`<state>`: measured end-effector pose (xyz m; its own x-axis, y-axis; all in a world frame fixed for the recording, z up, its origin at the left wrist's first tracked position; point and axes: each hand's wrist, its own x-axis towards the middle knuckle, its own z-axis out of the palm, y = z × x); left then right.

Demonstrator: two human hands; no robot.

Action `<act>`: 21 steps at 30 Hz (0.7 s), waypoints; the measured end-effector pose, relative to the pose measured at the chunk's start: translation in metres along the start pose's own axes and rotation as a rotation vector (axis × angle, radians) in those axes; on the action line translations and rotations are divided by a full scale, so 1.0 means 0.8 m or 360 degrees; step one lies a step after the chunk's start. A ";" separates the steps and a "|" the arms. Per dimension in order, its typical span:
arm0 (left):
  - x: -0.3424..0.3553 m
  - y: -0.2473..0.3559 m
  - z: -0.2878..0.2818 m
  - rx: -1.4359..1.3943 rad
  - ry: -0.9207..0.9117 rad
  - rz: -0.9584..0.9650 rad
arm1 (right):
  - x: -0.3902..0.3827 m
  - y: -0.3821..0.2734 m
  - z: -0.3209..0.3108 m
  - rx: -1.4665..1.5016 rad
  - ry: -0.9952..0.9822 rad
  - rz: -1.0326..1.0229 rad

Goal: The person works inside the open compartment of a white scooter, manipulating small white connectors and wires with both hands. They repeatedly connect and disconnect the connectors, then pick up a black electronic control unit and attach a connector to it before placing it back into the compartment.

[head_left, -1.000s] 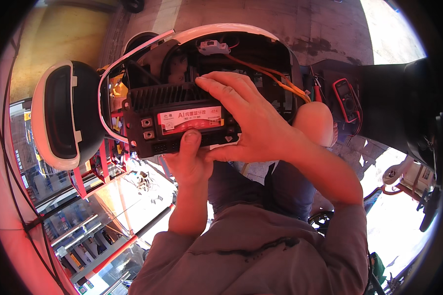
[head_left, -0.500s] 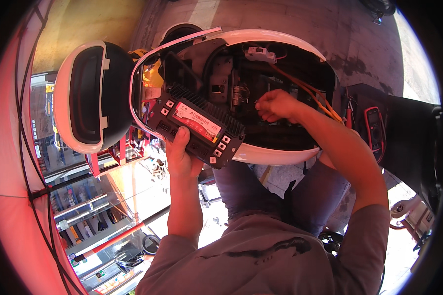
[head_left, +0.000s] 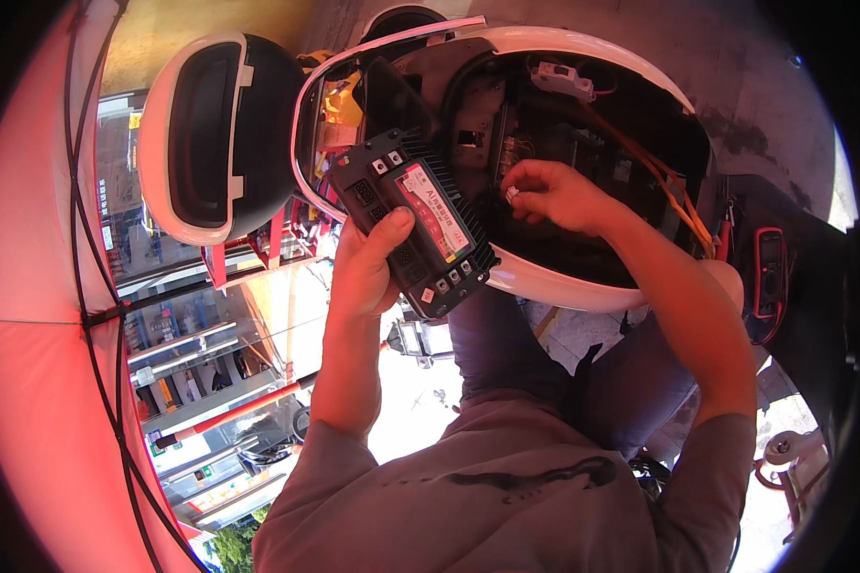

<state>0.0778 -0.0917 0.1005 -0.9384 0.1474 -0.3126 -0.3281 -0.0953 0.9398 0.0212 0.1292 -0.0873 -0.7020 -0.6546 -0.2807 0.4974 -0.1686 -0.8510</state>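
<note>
My left hand (head_left: 365, 260) grips a black finned motor controller (head_left: 433, 218) by its lower left side, thumb on top near the red-and-white label. The controller is tilted, its row of metal terminals at the lower end and its dark sockets along the left edge. To the right of it, my right hand (head_left: 566, 199) is closed in a pinch over the open compartment of a white scooter body (head_left: 569, 289). A small whitish piece (head_left: 513, 194) shows between the fingertips, too small to name. The compartment's floor is dark and hard to make out.
A pale circuit breaker (head_left: 564, 81) sits at the compartment's far edge, with orange cables (head_left: 677, 201) running along its right side. A red-and-black multimeter (head_left: 768, 274) lies on the black seat at right. At left is a white-and-black case (head_left: 189, 143), with glass-fronted shelves (head_left: 186, 349) below it.
My left hand has turned the controller clockwise, so it stands more upright. The right hand has drawn closer to it, and the small whitish piece shows more plainly. The whole view has shifted.
</note>
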 end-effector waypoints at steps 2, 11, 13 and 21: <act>-0.001 0.003 -0.004 0.0030 -0.0027 -0.0022 | 0.002 0.004 -0.004 0.0039 -0.0118 -0.0012; -0.016 0.011 -0.001 0.0016 0.0047 -0.0022 | 0.002 0.000 -0.004 0.0271 -0.0241 0.0082; -0.015 0.007 -0.002 -0.0014 0.0046 -0.0021 | 0.004 0.004 -0.005 0.0293 -0.0232 0.0083; -0.016 0.002 -0.004 -0.0053 0.0092 -0.0079 | 0.012 0.010 -0.003 0.0156 -0.0260 0.0010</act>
<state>0.0890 -0.0971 0.1057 -0.9253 0.0959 -0.3668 -0.3766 -0.1222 0.9183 0.0169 0.1234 -0.0979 -0.6104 -0.7655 -0.2034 0.5547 -0.2298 -0.7997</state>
